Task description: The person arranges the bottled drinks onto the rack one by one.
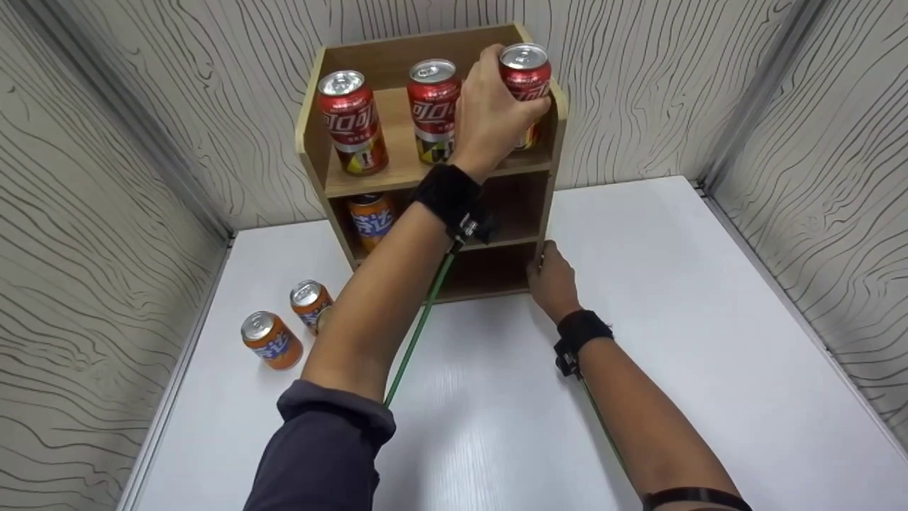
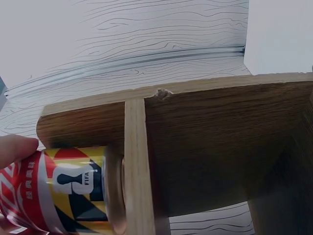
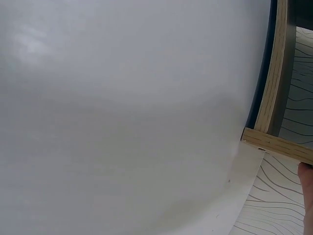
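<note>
Cola can (image 1: pixel 526 79) stood upright at the right end of the top level of a wooden rack (image 1: pixel 395 128), fingers and thumb of the left hand (image 1: pixel 494 110) curled round it. The right hand (image 1: pixel 555 282) gripped the rack's lower right side. Two cola cans (image 1: pixel 352 124) shared that level; one orange can (image 1: pixel 372 223) sat below, two orange cans (image 1: pixel 273 344) on the white table (image 1: pixel 674 319).

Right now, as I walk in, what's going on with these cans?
A person is using both hands. The left hand grips a red can at the right end of the top of a wooden shelf; whether it is fully set down is hard to tell. The right hand holds the shelf's lower right side. Two other red cans stand up top, an orange can sits one level below, and two more orange cans stand on the white table.
</note>
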Available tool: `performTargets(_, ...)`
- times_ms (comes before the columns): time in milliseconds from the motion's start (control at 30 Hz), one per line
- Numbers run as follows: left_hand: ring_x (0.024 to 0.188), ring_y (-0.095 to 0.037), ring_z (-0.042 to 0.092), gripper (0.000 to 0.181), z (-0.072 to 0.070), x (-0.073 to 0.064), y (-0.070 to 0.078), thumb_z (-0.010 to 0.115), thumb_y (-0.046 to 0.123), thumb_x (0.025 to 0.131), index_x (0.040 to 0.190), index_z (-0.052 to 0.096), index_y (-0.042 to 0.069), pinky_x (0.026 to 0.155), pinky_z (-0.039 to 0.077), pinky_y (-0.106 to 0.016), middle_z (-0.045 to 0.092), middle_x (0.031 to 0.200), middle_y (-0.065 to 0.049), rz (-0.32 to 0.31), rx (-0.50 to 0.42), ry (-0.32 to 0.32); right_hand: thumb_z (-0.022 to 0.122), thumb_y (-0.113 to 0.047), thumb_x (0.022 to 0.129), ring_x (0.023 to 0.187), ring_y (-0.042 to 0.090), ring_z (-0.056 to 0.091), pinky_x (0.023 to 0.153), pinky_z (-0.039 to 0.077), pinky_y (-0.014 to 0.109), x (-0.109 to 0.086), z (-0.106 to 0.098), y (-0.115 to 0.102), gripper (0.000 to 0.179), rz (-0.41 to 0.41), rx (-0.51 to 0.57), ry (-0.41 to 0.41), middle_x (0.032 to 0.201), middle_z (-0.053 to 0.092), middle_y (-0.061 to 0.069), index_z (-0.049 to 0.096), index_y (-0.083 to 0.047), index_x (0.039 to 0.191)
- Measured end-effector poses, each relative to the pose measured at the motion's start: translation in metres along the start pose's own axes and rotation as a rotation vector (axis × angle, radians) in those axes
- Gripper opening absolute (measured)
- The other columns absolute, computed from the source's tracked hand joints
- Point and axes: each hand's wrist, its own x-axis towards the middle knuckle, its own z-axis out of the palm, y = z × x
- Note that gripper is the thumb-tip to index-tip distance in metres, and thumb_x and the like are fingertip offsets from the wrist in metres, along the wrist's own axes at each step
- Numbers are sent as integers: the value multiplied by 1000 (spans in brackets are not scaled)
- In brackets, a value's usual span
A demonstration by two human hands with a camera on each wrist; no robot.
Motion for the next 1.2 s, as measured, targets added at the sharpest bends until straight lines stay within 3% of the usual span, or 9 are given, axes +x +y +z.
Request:
performTargets(500,131,-19,62,81,4,0,-4,84,27,89,154,43,3,109,50,-23,62,143,-11,14,9,4,51,-16,109,122,43,69,98,60,52,0,0,-1,38,-9,1,5,132,65,29,48,6,139)
performTargets(1200,132,-18,61,83,7,2,-3,82,31,91,157,39,5,110,49,-22,60,145,-9,-27,47,-6,48,-20,110,131,43,64,103,59,50,0,0,-1,41,20,16,-15,139,62,29,46,5,143)
